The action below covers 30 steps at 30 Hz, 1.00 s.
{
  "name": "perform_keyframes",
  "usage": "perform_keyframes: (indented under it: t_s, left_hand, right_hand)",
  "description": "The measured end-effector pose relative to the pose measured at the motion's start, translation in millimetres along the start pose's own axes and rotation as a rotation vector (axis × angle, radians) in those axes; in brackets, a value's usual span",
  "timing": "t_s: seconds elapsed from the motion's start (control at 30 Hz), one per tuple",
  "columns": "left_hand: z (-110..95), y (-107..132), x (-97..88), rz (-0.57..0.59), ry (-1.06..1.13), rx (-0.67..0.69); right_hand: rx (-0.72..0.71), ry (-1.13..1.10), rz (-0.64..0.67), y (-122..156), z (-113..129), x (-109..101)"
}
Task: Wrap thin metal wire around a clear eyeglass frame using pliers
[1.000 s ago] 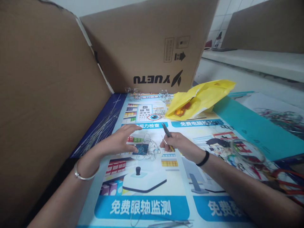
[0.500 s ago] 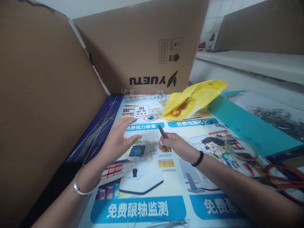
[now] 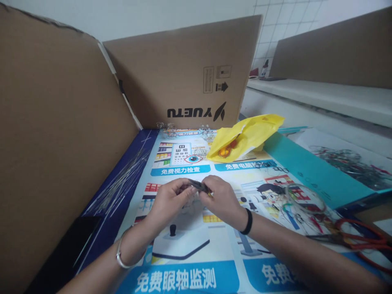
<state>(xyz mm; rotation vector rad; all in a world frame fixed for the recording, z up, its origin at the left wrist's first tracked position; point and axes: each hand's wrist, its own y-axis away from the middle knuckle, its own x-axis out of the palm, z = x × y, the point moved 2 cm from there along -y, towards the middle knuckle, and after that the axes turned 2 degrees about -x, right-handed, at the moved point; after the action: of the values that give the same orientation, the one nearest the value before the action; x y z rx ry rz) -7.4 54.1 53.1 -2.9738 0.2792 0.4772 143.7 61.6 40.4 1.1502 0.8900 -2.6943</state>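
Note:
My right hand (image 3: 221, 200) is wrapped round a pair of dark-jawed pliers (image 3: 197, 185), whose jaws point left. My left hand (image 3: 173, 200) is closed in a pinch at the tip of those jaws; what its fingers hold is too small and hidden to make out. Thin wire (image 3: 190, 210) lies on the printed poster (image 3: 186, 232) below both hands, partly covered by them. The two hands are almost touching over the middle of the poster.
Long thin wires (image 3: 118, 185) lie at left beside a dark flat object (image 3: 73, 245). A yellow bag (image 3: 251, 134) stands at the back. At right are a wire coil (image 3: 306, 200), red-handled scissors (image 3: 361, 237) and a wire heap (image 3: 346, 163). Cardboard (image 3: 171, 81) walls the back and left.
My left hand has moved right and down and closed from an open pose. The pliers in my right hand have tipped leftward to meet it. The view has tilted slightly upward.

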Motion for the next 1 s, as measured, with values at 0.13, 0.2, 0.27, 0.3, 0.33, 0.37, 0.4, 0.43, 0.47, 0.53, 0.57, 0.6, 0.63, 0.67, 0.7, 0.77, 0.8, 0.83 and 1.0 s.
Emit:
perform_keyframes:
  t_s: [0.13, 0.2, 0.27, 0.3, 0.33, 0.37, 0.4, 0.43, 0.47, 0.53, 0.57, 0.6, 0.63, 0.67, 0.7, 0.77, 0.8, 0.83, 1.0]
  left_hand:
    - [6, 2, 1.6, -0.040, 0.060, 0.008]
    - [6, 1, -1.1, -0.070, 0.085, 0.002]
    - [5, 1, -5.2, -0.101, 0.111, -0.015]
    - [4, 0, -7.7, -0.120, 0.125, -0.023]
    - [3, -1, -10.2, -0.142, 0.138, -0.027]
    - [2, -1, -12.6, -0.165, 0.146, -0.025]
    - [1, -2, -14.8, -0.188, 0.149, -0.018]
    - [1, -2, -16.7, -0.210, 0.148, -0.006]
    - [1, -2, -18.3, -0.227, 0.144, 0.006]
    - [0, -2, -20.3, -0.248, 0.142, 0.021]
    - [0, -2, -20.7, -0.255, 0.146, 0.022]
    - [0, -1, -20.9, -0.259, 0.154, 0.023]
    - [0, 0, -20.7, -0.260, 0.164, 0.023]
    - [0, 0, -20.1, -0.257, 0.179, 0.022]
    - [0, 1, -19.3, -0.250, 0.197, 0.019]
    - [-1, 3, -17.0, -0.226, 0.248, 0.010]
    - [-1, 3, -15.6, -0.210, 0.277, 0.004]
    - [-1, 4, -14.4, -0.197, 0.302, -0.001]
    - [-1, 5, -10.9, -0.165, 0.339, -0.011]
  right_hand:
    - [-0.087, -0.039, 0.004, 2, 5, 0]
    - [-0.067, -0.130, 0.052, 2, 6, -1]
    - [0.035, -0.257, 0.112, 2, 5, -3]
    - [0.110, -0.342, 0.147, 3, 4, -4]
    - [0.195, -0.448, 0.192, 4, 3, -4]
    - [0.269, -0.578, 0.256, 6, 2, -3]
    - [0.344, -0.716, 0.322, 9, 1, -1]
    - [0.433, -0.816, 0.384, 12, 0, 1]
    - [0.512, -0.882, 0.460, 15, 0, 4]
    - [0.600, -1.014, 0.592, 22, 2, 10]
    - [0.620, -1.056, 0.612, 24, 3, 11]
    - [0.632, -1.087, 0.631, 26, 5, 13]
    - [0.639, -1.105, 0.644, 27, 7, 14]
    - [0.644, -1.113, 0.654, 28, 9, 14]
    - [0.649, -1.115, 0.664, 29, 10, 14]
    - [0.654, -1.106, 0.676, 29, 12, 14]
    - [0.655, -1.100, 0.677, 29, 12, 14]
    - [0.653, -1.095, 0.675, 29, 12, 14]
    - [0.641, -1.054, 0.656, 30, 11, 15]
